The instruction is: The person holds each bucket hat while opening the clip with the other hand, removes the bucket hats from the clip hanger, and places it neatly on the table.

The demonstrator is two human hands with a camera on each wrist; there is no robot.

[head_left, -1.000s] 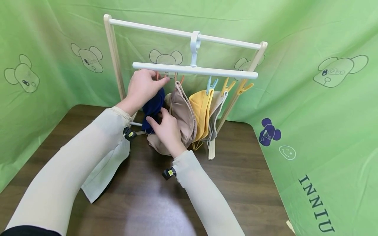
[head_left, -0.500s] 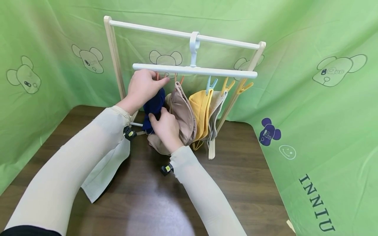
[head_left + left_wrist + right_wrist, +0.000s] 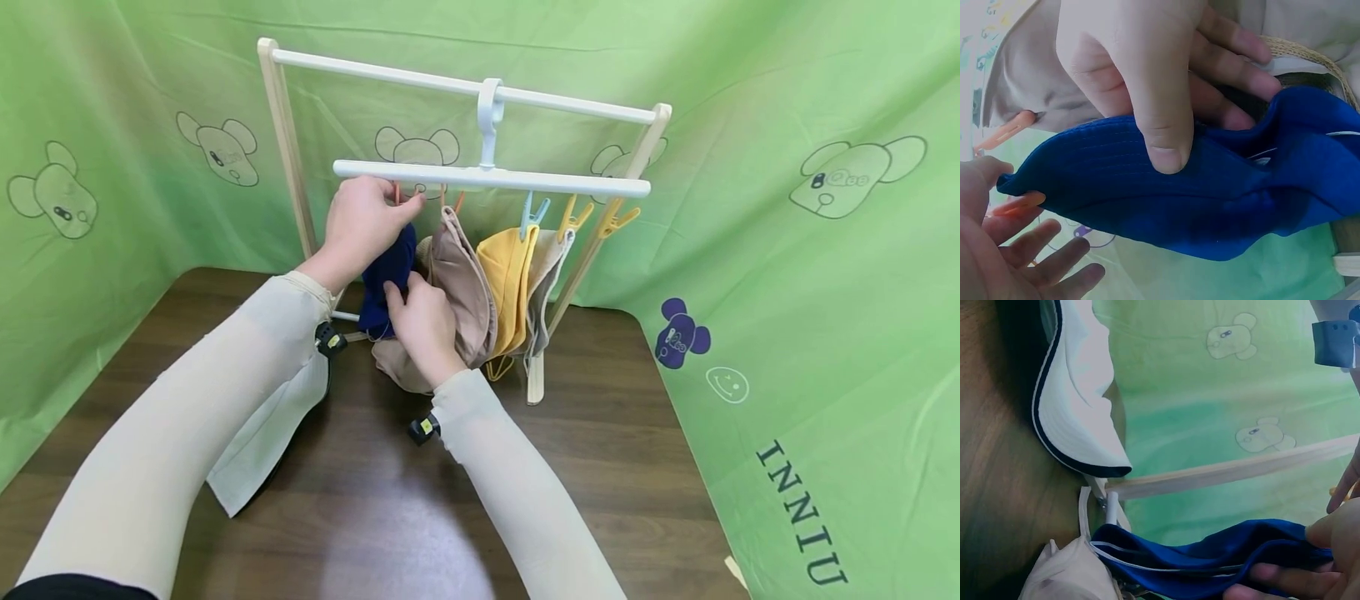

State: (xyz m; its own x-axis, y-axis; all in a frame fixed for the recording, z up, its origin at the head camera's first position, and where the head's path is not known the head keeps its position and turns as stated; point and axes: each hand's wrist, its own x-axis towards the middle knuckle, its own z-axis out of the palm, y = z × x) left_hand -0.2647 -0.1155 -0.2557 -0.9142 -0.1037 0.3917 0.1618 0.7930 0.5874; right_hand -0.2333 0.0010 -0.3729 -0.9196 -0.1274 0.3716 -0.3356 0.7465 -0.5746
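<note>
A blue fabric bucket hat [image 3: 1222, 200] hangs at the left end of a white clip hanger [image 3: 420, 172]. My left hand [image 3: 367, 217] is at its upper end, just under the bar, with thumb and forefinger around an orange clothespin [image 3: 1019, 203] that bites the hat's edge; the other fingers are spread in the left wrist view. Lower down, my right hand [image 3: 426, 325] pinches the hat's brim, thumb on one face and fingers behind it. Beside it hang a beige-pink hat [image 3: 461, 283], a yellow hat [image 3: 506, 287] and a grey hat [image 3: 550, 271].
A wooden rack [image 3: 281, 133] with a white top rod holds the hanger's hook [image 3: 489, 125]. A blue clothespin [image 3: 532, 215] and yellow clothespins [image 3: 576, 218] are along the bar. A white hat with dark trim [image 3: 1082, 394] lies on the brown tabletop [image 3: 600, 467]. Green printed cloth surrounds everything.
My right thumb has shifted slightly up and to the right along the blue hat, and the right wrist has risen a little. My left hand keeps its place at the clothespin.
</note>
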